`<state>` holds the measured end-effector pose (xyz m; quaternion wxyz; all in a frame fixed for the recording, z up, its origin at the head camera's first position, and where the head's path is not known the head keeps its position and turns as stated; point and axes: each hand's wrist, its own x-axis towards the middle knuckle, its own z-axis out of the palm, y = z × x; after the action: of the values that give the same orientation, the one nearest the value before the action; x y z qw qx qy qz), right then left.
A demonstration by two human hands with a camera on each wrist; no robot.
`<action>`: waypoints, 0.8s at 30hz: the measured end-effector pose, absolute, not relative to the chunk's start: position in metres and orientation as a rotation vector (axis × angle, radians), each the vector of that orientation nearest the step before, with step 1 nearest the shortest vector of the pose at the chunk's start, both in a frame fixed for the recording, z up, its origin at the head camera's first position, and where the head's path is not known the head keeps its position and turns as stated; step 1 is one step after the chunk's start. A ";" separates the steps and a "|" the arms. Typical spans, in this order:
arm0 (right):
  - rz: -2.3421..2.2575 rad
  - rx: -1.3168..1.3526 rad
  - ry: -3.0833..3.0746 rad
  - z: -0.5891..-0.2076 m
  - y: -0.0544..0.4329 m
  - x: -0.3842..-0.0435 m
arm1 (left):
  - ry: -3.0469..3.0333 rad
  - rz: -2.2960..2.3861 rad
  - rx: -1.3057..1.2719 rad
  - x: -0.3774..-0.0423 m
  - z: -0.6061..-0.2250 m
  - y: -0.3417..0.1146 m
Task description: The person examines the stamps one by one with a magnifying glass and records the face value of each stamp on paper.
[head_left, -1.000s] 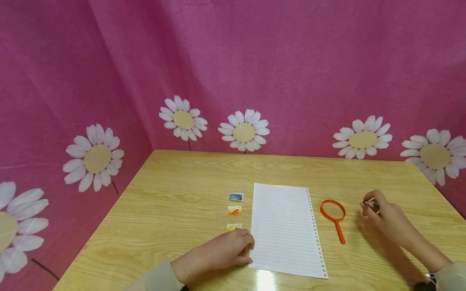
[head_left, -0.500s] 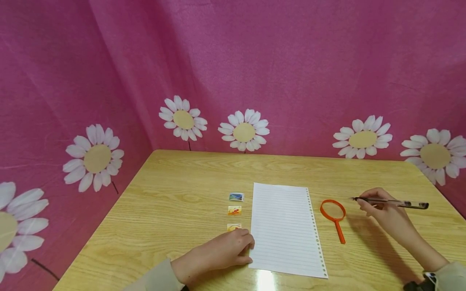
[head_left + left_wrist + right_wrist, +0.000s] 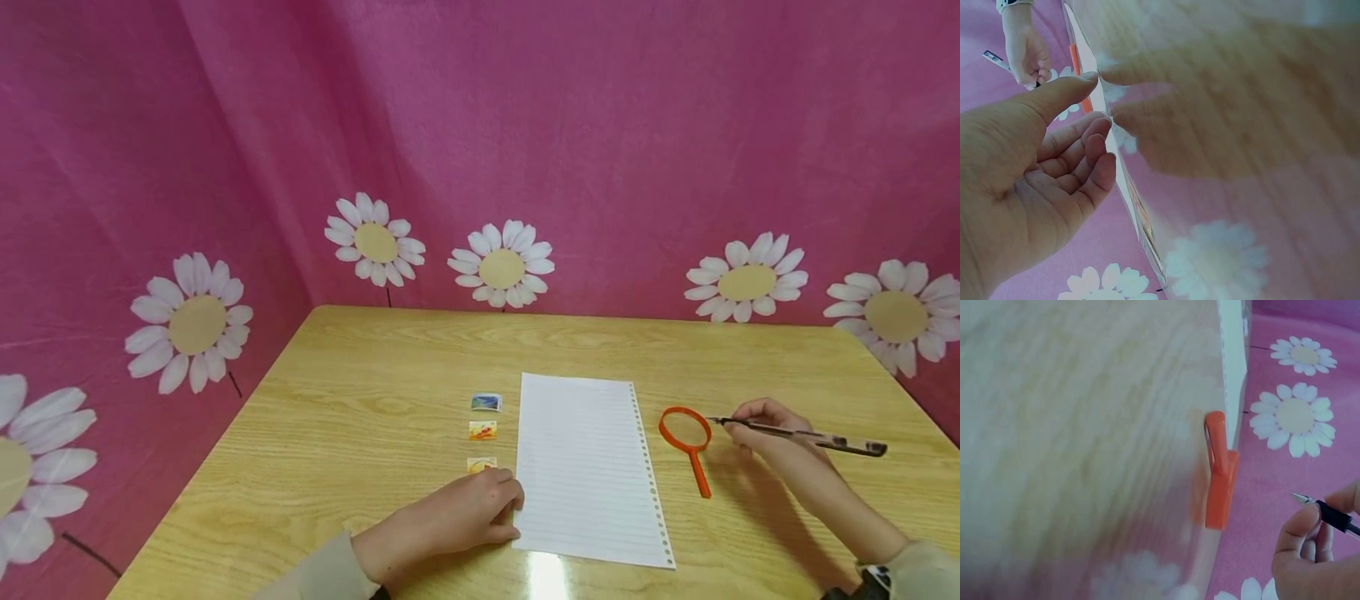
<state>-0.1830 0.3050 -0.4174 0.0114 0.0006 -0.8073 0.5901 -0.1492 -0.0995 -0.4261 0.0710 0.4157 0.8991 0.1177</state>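
Pinched between the thumb and fingers of my right hand (image 3: 783, 439) is a pen (image 3: 847, 444) with a dark grip (image 3: 1335, 515). Its bare tip points left, above the table by the lens of an orange magnifying glass (image 3: 699, 473). At the left edge of a lined sheet of paper (image 3: 588, 467) rests my left hand (image 3: 472, 510), with thumb and fingertips down and fingers loosely bent. The left wrist view shows this hand (image 3: 1035, 169) holding nothing. Just beyond it lies a small yellow picture card like a stamp (image 3: 481, 464), partly hidden by the hand.
Farther back in the same column are another yellow stamp-like card (image 3: 482, 431) and a blue-green one (image 3: 487, 402). All lie left of the paper on a wooden table (image 3: 360, 433). A pink curtain (image 3: 600, 150) with white flowers hangs behind and to the left.
The pen has swung in my right hand from mostly hidden to lying across it, tip leftward. That hand has then moved slightly left towards the magnifying glass. My left hand stays put.
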 end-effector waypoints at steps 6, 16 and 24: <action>1.771 -0.007 -2.608 -0.421 0.297 -0.182 | 2.708 0.345 1.257 -0.149 -0.426 -0.100; 1.720 -0.045 -2.712 -0.419 0.280 -0.182 | 2.697 0.348 1.252 -0.149 -0.425 -0.100; 1.727 0.035 -2.690 -0.420 0.270 -0.184 | 2.702 0.330 1.218 -0.149 -0.425 -0.099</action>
<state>-0.1843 0.2699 -0.4205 -0.0276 0.0109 -0.8412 0.5399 -0.1488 -0.0988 -0.4249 0.0795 0.4072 0.9032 0.1103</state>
